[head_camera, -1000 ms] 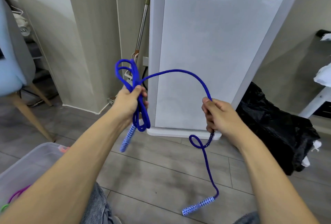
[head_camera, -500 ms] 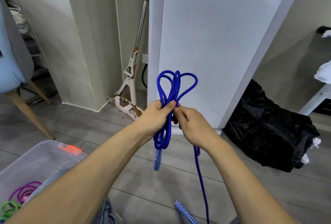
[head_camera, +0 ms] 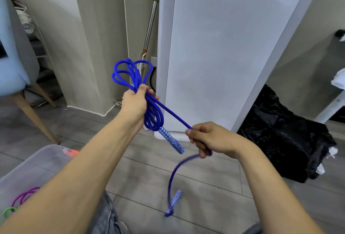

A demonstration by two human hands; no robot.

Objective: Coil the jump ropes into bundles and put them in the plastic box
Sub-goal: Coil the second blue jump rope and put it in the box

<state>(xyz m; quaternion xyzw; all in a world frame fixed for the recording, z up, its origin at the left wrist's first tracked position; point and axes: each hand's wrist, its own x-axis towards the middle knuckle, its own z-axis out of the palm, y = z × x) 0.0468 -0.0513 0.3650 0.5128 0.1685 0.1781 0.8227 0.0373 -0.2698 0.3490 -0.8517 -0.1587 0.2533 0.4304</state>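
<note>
Nowhere any readable writing; left hand (head_camera: 134, 103) grips the coiled blue jump rope (head_camera: 153, 116), right hand (head_camera: 211, 138) pinches its tail above open floor (head_camera: 205, 187), plastic box (head_camera: 33, 166) near left.

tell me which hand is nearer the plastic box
Left. The left hand grips the blue rope coils up beyond the plastic box; the right hand holds the rope's tail farther right.

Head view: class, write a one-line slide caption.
Left hand holds the coiled blue jump rope; right hand grips its loose tail.
</note>
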